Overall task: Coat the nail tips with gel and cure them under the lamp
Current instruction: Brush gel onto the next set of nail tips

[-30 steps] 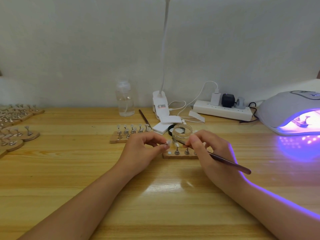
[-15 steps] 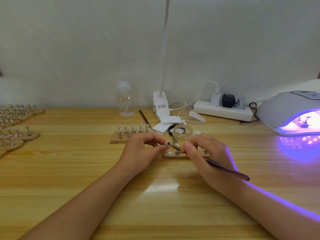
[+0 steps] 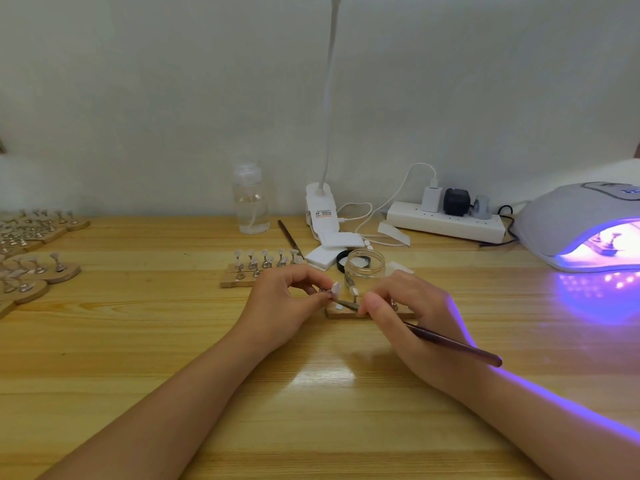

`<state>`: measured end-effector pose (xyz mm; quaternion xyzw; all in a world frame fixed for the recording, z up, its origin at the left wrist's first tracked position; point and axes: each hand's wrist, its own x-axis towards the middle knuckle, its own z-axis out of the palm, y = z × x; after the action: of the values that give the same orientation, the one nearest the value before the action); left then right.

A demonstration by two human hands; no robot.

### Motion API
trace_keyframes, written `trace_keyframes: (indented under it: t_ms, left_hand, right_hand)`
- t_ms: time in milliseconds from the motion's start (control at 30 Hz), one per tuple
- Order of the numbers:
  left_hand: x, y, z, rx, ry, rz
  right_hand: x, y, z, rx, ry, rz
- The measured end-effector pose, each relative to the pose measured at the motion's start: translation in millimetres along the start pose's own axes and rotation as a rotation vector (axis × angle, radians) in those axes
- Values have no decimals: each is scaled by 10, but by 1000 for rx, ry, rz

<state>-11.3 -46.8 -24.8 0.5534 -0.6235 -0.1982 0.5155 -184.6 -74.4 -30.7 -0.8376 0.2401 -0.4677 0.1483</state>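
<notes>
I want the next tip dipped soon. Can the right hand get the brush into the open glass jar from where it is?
Probably yes. The right hand grips the brush, and the glass jar stands open just behind it, with nothing between. The left hand, pinching a nail tip, is off to the side.

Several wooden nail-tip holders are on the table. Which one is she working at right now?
The wooden holder lying between both hands, in front of the glass jar. The others sit untouched: one block behind the left hand, the rest at the table's far left.

Both forearms are bare to the frame's edge, with no sleeves, rings, or wristbands visible.
</notes>
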Motion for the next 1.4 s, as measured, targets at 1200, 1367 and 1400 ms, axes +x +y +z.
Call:
trace_keyframes:
  t_ms: [1200,1367,1400]
  left_hand:
    - [2,-1,9,-13,-12,-46]
    - [8,-5,5,10,14,-23]
    - [9,-4,3,22,17,-15]
  right_hand:
    - [1,0,-3,-17,12,80]
    - [4,-11,-9,-2,48,18]
    - [7,-9,-13,19,83,49]
